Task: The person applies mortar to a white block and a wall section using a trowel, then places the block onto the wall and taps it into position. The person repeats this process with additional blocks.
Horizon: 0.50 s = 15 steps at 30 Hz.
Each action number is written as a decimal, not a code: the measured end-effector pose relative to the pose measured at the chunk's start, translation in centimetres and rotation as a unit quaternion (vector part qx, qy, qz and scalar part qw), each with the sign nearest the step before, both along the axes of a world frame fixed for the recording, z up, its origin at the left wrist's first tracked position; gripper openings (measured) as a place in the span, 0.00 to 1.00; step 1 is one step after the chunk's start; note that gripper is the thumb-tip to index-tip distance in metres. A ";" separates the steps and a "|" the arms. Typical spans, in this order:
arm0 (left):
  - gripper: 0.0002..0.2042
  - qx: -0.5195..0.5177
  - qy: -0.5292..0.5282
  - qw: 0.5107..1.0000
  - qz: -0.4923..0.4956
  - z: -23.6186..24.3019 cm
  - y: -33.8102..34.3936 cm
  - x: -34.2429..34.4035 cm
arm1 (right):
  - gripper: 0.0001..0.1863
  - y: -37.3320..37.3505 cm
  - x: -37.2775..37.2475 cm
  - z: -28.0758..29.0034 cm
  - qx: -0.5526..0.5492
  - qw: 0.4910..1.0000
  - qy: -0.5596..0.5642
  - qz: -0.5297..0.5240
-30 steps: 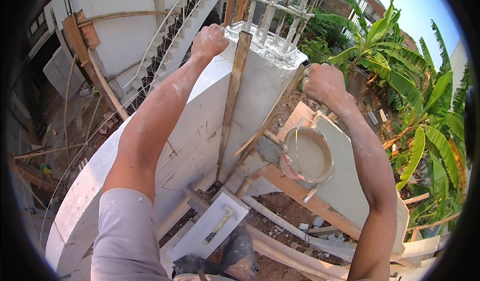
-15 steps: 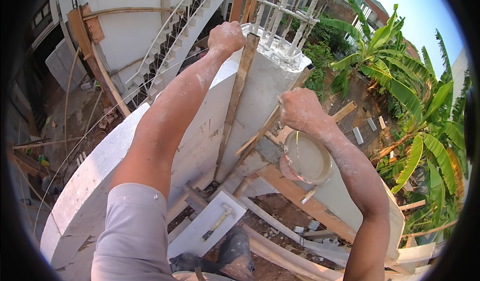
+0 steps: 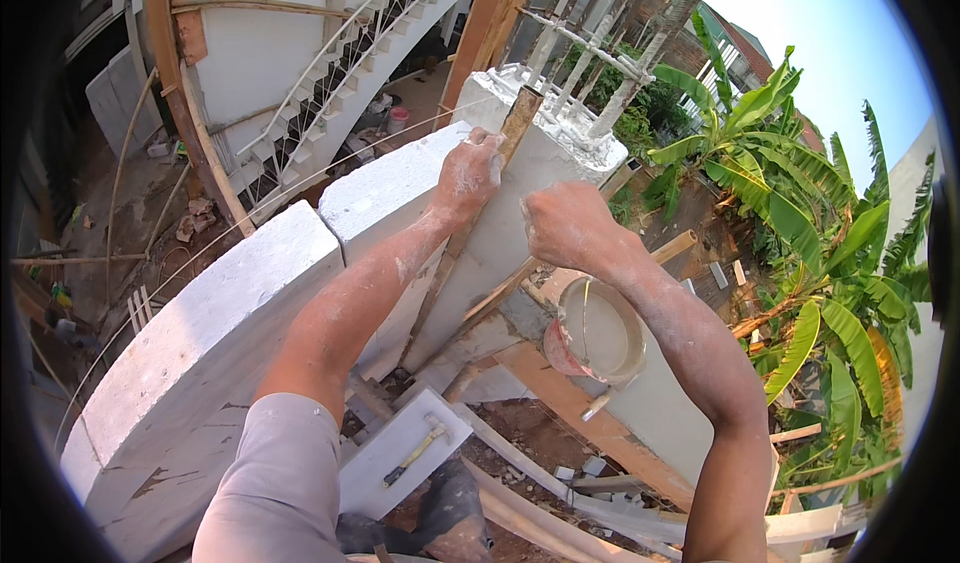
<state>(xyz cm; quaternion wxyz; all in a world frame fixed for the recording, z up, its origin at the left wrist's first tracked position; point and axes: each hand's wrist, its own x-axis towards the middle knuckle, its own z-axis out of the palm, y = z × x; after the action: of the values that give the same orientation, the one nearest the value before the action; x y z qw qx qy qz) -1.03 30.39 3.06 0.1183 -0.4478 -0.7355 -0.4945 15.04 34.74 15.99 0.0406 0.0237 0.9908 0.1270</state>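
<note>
My left grip [image 3: 470, 175] and right grip [image 3: 572, 225] are sitting curled before the concrete column [image 3: 548, 159]; whether they're clamping anything, I cannot tell. A wooden batten [image 3: 519, 125] is passing behind the left one, a block wall [image 3: 215, 308] standing leftward. Below the right, a bucket [image 3: 563, 351] is holding grey mortar [image 3: 608, 335].

No lettering, number, label or sign can be read anywhere in this scene. The wooden strip [image 3: 518, 128] on the pale column, the bucket [image 3: 561, 351] to its right, the hammer [image 3: 412, 452] lying near and the white building [image 3: 260, 48] at far left all show no legible print.
</note>
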 end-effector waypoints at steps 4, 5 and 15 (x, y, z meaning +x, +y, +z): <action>0.22 0.142 -0.065 0.987 0.027 -1.2 5.4 0.1 | 0.09 -1.7 -4.1 1.8 0.015 0.997 0.013 0.073; 0.22 0.160 -0.074 0.984 0.035 -1.6 6.5 0.1 | 0.09 -2.1 -5.3 2.2 0.019 0.996 0.011 0.087; 0.20 0.201 -0.064 0.965 0.157 -2.9 14.3 -3.2 | 0.11 -2.4 -13.5 5.7 -0.068 0.995 -0.065 0.031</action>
<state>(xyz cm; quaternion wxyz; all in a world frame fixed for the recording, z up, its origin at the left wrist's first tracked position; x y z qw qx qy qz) -4.20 44.73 0.13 0.2347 -0.2615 -0.6884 -0.6346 1.54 32.29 21.72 0.1030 -0.0184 0.9926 0.0617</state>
